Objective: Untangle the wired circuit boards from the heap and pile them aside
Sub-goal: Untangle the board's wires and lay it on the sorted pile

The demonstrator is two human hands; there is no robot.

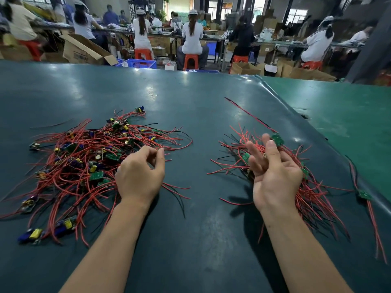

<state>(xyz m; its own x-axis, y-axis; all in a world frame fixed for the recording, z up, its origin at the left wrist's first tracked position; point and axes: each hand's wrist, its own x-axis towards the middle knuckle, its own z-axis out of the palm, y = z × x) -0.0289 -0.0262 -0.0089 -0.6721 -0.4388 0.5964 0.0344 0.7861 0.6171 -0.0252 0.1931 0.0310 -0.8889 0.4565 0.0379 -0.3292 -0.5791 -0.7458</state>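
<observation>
The heap [84, 157] of small green circuit boards with red and black wires lies tangled on the left of the table. My left hand [140, 174] hovers at the heap's right edge, its fingers loosely curled, and I see nothing held in it. A second pile [313, 191] of wired boards lies on the right. My right hand [273, 176] is over that pile with the fingers spread and fairly straight. One green board [277, 140] sits just beyond my thumb tip, and its red-black wire [247, 113] stretches away to the far left.
A dark green mat [190, 102] covers the table, and its edge runs diagonally at the right over a lighter green surface [349, 123]. One wired board [365, 195] lies alone near that edge. Seated workers, orange stools and cardboard boxes are beyond the table.
</observation>
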